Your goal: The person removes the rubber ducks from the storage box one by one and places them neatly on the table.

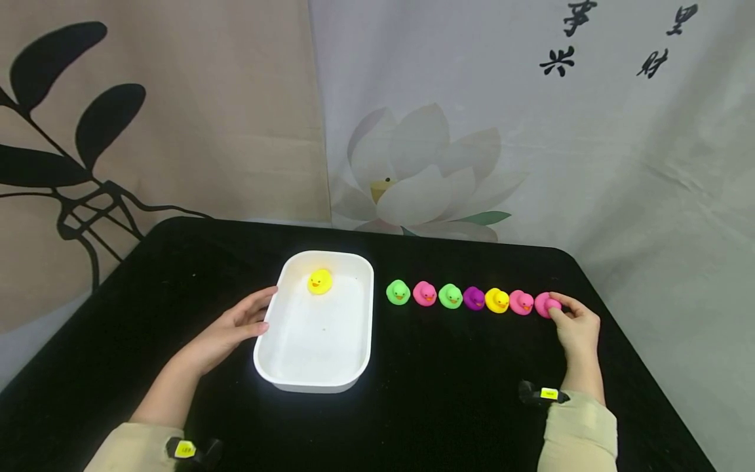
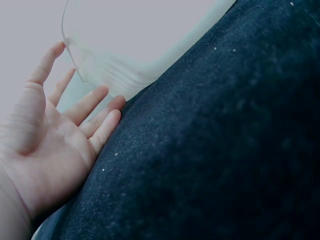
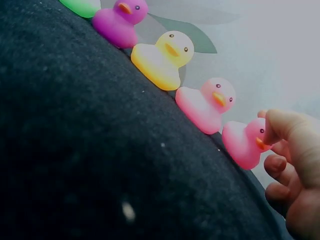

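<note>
At the right end of a row of rubber ducks, my right hand (image 1: 579, 330) pinches a pink rubber duck (image 3: 241, 145) by its head between thumb and fingers. The duck stands on the black cloth. My left hand (image 1: 231, 330) is at the left side of a white tray (image 1: 312, 385), fingertips against its wall; in the left wrist view the fingers (image 2: 86, 105) are spread and relaxed. Inside the tray, near its far end, sits a yellow rubber duck (image 1: 320, 282).
Left of the held duck stand another pink duck (image 1: 521, 303), a yellow duck (image 1: 497, 300), a purple duck (image 1: 474, 298), a green duck (image 1: 451, 296), a pink duck (image 1: 425, 294) and a green duck (image 1: 398, 292). A printed curtain (image 1: 236, 131) hangs behind the black-covered table (image 1: 448, 406).
</note>
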The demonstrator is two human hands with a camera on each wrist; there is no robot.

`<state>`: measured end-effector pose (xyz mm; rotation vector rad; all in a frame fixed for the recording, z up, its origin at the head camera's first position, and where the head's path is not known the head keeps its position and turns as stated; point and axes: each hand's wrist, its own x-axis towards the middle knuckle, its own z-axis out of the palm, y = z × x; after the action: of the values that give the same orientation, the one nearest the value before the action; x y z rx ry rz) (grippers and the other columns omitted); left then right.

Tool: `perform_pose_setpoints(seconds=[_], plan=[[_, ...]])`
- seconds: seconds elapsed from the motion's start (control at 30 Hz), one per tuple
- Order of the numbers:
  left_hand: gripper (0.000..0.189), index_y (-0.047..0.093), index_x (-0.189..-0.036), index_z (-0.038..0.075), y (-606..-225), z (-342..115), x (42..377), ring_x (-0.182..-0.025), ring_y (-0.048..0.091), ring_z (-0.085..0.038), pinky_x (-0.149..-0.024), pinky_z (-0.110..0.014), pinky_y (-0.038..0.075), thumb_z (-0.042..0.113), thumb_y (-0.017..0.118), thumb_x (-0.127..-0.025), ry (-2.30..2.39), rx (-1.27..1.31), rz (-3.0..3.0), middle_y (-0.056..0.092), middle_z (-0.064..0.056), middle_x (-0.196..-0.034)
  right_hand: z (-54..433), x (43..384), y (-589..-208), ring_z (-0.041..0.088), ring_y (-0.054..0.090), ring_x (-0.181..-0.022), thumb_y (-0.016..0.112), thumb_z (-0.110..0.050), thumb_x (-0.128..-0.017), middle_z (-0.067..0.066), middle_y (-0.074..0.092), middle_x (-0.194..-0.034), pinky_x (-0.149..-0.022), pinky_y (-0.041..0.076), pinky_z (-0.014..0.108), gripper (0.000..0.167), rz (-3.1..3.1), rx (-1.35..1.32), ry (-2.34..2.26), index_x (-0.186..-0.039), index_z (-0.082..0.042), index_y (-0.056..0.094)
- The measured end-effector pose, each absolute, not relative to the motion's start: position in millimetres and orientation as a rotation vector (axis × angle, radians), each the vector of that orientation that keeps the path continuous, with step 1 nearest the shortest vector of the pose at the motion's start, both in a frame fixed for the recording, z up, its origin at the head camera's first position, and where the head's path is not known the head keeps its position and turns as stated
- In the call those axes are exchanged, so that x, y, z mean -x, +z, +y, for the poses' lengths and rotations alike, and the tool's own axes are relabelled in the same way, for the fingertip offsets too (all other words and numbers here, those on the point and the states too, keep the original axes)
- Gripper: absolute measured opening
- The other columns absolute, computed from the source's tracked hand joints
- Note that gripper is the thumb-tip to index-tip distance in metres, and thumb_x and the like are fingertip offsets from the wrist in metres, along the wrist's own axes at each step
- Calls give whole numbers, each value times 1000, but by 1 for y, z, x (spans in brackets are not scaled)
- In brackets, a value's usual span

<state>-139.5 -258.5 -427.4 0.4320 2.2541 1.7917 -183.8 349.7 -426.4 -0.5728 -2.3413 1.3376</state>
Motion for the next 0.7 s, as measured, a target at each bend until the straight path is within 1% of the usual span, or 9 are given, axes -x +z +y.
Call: perform_pose_setpoints(seconds=[0.03,0.17,0.27,0.33,0.4,0.47,0.57,0.7], plan=[[67,27,-150,15,-427,-259,139,-131,38,-39,-98,-64,33,21,59,-92,1793,-433,2254,27,-14,-153,349,184,-427,9,43,-72,66,-27,-91,-13,56,-90,-57,35,21,36,-2348,575,1338,-120,-5,65],[67,26,-150,15,-426,-259,139,-131,38,-40,-98,-64,34,21,59,-92,1793,-439,2255,27,-14,-153,349,185,-429,9,44,-72,65,-26,-92,-12,57,-94,-59,36,21,35,-2366,564,1332,-120,-5,65],[67,27,-150,15,-426,-258,139,-131,38,-40,-98,-63,34,20,59,-92,1793,-442,2257,28,-14,-152,349,186,-430,8,46,-75,64,-26,-93,-6,60,-103,-63,37,19,36,-2367,577,1354,-122,-5,65],[67,27,-150,15,-426,-258,139,-131,39,-39,-98,-63,34,20,59,-92,1794,-443,2257,28,-13,-152,348,186,-429,7,47,-80,63,-27,-93,-3,60,-109,-67,38,18,37,-2362,594,1376,-124,-6,64],[67,27,-150,15,-427,-259,139,-131,39,-39,-98,-63,34,20,59,-91,1797,-444,2256,28,-13,-152,347,187,-429,8,48,-85,62,-27,-94,2,59,-117,-71,38,17,38,-2354,593,1392,-125,-5,63],[67,27,-150,15,-427,-259,139,-131,39,-39,-98,-63,34,21,59,-91,1798,-444,2256,28,-13,-152,346,188,-429,9,48,-89,60,-26,-94,5,58,-121,-73,38,16,37,-2349,597,1399,-125,-5,63],[67,27,-150,15,-427,-259,139,-131,38,-39,-98,-63,34,21,59,-91,1798,-443,2253,28,-13,-152,346,188,-430,11,48,-89,58,-24,-95,10,56,-126,-73,38,18,36,-2353,602,1389,-126,-6,62],[67,27,-150,16,-427,-259,139,-131,39,-39,-98,-63,34,21,59,-91,1799,-449,2249,28,-13,-152,346,189,-429,10,48,-86,54,-23,-96,10,55,-127,-70,39,18,36,-2371,631,1380,-129,-9,61]])
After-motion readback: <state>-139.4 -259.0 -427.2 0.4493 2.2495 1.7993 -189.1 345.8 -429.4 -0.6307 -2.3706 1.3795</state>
